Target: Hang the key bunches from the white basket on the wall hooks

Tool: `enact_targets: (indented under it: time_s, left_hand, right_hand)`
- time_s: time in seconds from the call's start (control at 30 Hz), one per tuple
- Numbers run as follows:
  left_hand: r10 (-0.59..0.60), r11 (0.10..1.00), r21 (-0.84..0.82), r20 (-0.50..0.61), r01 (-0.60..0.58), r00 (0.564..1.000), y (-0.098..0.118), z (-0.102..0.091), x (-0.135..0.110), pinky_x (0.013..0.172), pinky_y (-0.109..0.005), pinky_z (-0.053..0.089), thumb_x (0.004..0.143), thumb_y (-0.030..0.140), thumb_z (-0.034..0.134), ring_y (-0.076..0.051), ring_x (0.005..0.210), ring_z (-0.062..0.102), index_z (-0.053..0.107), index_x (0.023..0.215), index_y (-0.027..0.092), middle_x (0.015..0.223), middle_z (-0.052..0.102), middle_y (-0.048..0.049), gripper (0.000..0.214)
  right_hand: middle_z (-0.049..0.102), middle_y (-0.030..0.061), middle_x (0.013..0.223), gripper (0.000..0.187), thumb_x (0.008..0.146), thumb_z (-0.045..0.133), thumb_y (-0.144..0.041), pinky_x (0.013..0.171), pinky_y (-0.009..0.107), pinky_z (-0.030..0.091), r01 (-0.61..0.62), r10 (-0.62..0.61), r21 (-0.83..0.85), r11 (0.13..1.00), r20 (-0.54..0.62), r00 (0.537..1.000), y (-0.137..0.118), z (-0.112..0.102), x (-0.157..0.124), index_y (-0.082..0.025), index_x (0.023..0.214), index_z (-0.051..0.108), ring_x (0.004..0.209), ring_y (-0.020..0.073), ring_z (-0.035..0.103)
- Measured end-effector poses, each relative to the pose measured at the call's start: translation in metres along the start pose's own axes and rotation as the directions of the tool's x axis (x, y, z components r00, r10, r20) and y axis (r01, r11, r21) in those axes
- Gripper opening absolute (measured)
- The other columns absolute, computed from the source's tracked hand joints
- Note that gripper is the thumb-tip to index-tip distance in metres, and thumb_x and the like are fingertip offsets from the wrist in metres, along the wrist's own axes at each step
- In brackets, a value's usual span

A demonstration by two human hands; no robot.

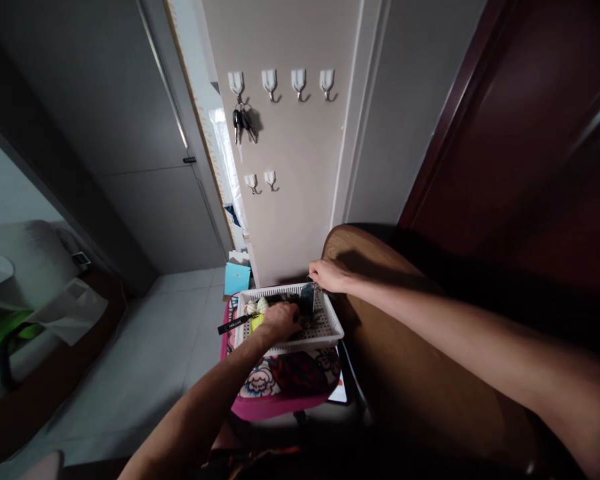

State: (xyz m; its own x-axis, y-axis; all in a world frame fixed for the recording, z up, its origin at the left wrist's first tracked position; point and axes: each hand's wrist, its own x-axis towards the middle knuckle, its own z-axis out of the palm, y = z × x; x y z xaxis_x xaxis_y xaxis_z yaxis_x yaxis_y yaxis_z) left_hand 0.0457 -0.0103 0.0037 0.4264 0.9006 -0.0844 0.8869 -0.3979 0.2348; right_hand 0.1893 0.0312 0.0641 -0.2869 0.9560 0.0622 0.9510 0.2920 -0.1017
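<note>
A white plastic basket (333, 337) holds a jumble of small things. My left hand (281, 320) reaches into it with fingers curled down over dark items; what they grip, if anything, is hidden. Beside that hand are pale round objects (257, 307), a yellow item (257, 323) and a black strap (234, 325) with white lettering, which sticks out over the rim. At the basket's far right corner, my right hand (329, 275) has its fingers pinched together. Small metallic bits show by its fingertips, too small to name. A dark blue-grey flat piece (307, 298) stands just below them.
Under the basket is a flower-patterned stool seat (280, 380) with a pink edge. A brown wooden surface (380, 333) lies to the right. White hooks (299, 81) line the wall ahead; keys (243, 123) hang from one. A blue box (237, 277) stands behind left.
</note>
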Motion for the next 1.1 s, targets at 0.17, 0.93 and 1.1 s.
enact_targets:
  time_s: [0.17, 0.93, 1.1]
  left_hand:
    - [0.019, 0.993, -0.116, 0.063, -0.012, 0.998, -0.019, -0.016, 0.0, 0.057, -0.02, 0.037, 0.057, 0.02, 0.046, -0.013, 0.066, 0.051, 0.056, 0.074, 0.02, 0.072, 0.058, -0.0006, 0.02]
    - [-0.223, 0.562, -0.827, -0.158, -0.005, 0.962, -0.045, -0.034, 0.03, 0.048, -0.018, 0.035, 0.058, 0.018, 0.049, -0.007, 0.049, 0.046, 0.053, 0.072, 0.01, 0.053, 0.052, 0.0011, 0.017]
    - [-0.153, 0.399, -0.916, -0.114, -0.044, 0.982, -0.032, -0.041, 0.024, 0.049, -0.018, 0.034, 0.057, 0.015, 0.049, -0.005, 0.048, 0.044, 0.052, 0.072, 0.01, 0.053, 0.051, 0.0019, 0.016]
  right_hand:
    - [0.058, 0.002, 0.07, 0.02, 0.068, 0.036, -0.024, 0.047, 0.019, 0.027, 0.042, -0.04, 0.042, 0.998, -0.049, 0.998, 0.0, -0.01, 0.004, -0.019, 0.068, 0.055, 0.062, 0.0117, 0.049]
    - [0.056, 0.0004, 0.054, 0.014, 0.058, 0.042, -0.017, 0.045, 0.018, 0.033, 0.196, -0.283, 0.257, 0.946, 0.368, 0.886, -0.006, -0.005, -0.007, -0.014, 0.056, 0.056, 0.05, 0.0099, 0.05]
    - [0.059, 0.001, 0.071, 0.028, 0.062, 0.043, -0.02, 0.051, 0.018, 0.034, 0.221, -0.241, 0.324, 0.92, 0.022, 0.97, -0.008, -0.008, -0.003, -0.017, 0.087, 0.054, 0.061, 0.0102, 0.05]
